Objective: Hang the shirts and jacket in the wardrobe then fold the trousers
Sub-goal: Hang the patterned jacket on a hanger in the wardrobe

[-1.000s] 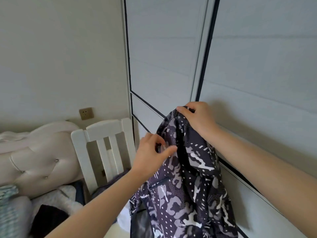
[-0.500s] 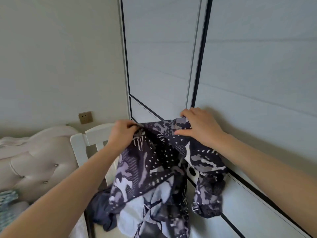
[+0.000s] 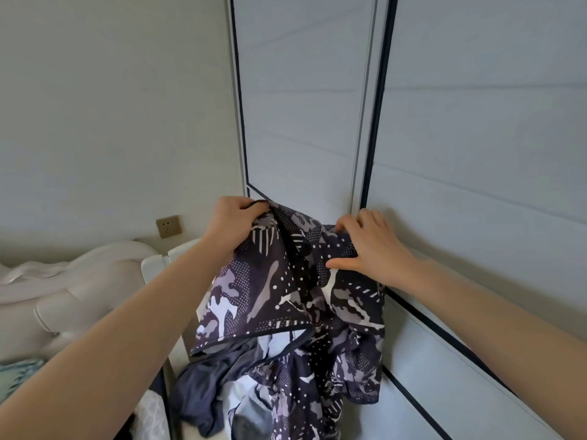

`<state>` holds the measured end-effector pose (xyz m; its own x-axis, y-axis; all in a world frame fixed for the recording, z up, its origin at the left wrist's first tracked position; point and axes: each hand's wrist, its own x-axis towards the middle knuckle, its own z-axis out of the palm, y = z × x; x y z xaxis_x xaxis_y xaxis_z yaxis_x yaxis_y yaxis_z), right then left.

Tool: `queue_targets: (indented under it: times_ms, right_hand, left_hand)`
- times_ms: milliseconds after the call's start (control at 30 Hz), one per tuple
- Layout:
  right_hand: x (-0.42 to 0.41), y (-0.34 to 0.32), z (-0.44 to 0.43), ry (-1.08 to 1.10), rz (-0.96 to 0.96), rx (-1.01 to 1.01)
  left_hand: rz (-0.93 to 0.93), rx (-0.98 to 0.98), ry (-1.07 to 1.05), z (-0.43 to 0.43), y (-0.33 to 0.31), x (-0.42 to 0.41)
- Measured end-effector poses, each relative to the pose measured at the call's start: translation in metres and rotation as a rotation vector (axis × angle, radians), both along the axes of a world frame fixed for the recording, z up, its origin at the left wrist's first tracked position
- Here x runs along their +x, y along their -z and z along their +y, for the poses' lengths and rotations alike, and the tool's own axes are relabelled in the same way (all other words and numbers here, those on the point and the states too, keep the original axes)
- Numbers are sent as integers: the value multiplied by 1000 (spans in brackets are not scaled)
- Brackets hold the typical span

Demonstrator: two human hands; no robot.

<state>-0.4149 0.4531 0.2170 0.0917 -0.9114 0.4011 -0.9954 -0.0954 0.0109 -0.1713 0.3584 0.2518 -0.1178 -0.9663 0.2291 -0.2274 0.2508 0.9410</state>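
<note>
A dark camouflage-print jacket with white dots and stripes hangs in front of me, held up before the shut wardrobe doors. My left hand grips its upper left edge. My right hand pinches the upper right edge, thumb underneath and fingers over the cloth. The fabric is spread between both hands and its lower part droops in folds, showing a plain dark lining at the bottom left.
The wardrobe's sliding doors with dark frames fill the right. A white chair stands at the left of the jacket, partly hidden by my arm. A padded cream headboard and a wall socket are further left.
My left hand took hold of the jacket's edge and pulled it up and to the left, away from my right hand. The jacket went from bunched to spread open between both hands.
</note>
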Motion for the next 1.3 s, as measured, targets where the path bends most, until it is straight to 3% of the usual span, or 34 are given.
queue_targets:
  times_ms: [200, 533, 800, 933, 1100, 1300]
  right_hand:
    - [3, 7, -1, 1, -22, 74]
    - [44, 34, 37, -119, -167, -105]
    - [59, 59, 45, -42, -141, 179]
    - [61, 61, 51, -101, -409, 84]
    - [41, 28, 45, 45, -817, -125]
    - [32, -27, 35, 6, -820, -282]
  left_hand:
    - [29, -16, -9, 3, -11, -8]
    - [100, -24, -36, -4, -23, -13]
    - [167, 39, -47, -7, -25, -18]
    - [152, 14, -57, -8, -26, -11]
    - [53, -55, -126, -17, -26, 11]
    - [-173, -132, -134, -23, -18, 21]
